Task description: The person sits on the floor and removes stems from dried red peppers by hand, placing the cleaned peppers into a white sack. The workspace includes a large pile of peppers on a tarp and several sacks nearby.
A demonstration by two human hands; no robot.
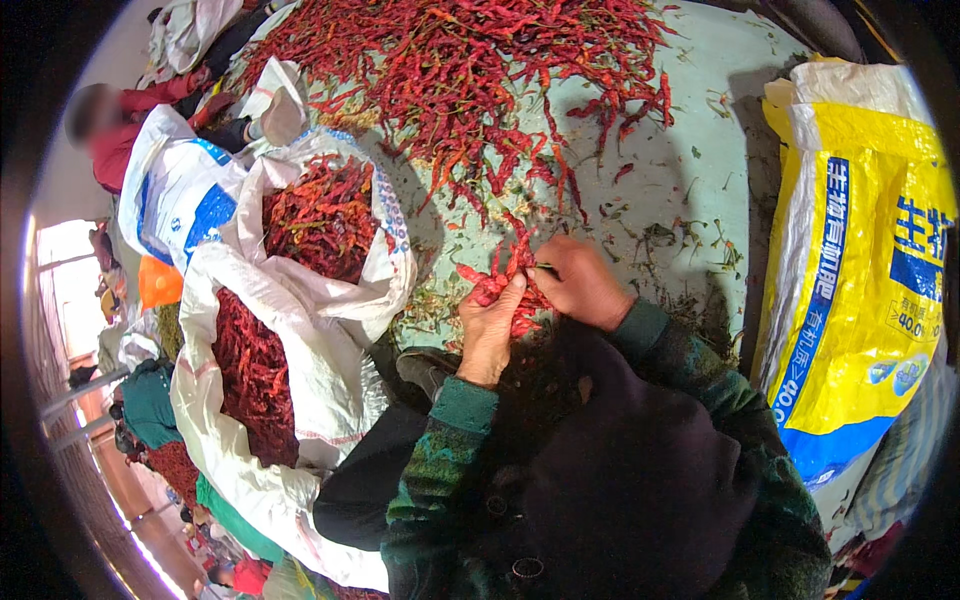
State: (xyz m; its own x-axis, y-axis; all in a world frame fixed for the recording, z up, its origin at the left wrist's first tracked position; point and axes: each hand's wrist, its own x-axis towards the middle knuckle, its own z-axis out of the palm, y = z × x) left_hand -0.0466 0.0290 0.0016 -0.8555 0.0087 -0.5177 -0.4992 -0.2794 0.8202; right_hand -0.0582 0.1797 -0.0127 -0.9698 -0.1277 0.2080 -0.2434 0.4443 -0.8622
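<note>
My left hand is closed around a bunch of dried red chili peppers, some pointing up past the thumb. Right beside it, my right hand pinches a thin green stem at the bunch, thumb and forefinger together. More red chilies lie just below, between both hands. Beyond them a large heap of dried red chili peppers spreads over the pale green surface, with loose stems and bits scattered to its right.
Two open white woven sacks filled with chilies stand at the left, beside a white-and-blue sack. A yellow-and-blue woven sack bearing writing is at the right. A person in a red top is at the upper left; others are farther off at lower left.
</note>
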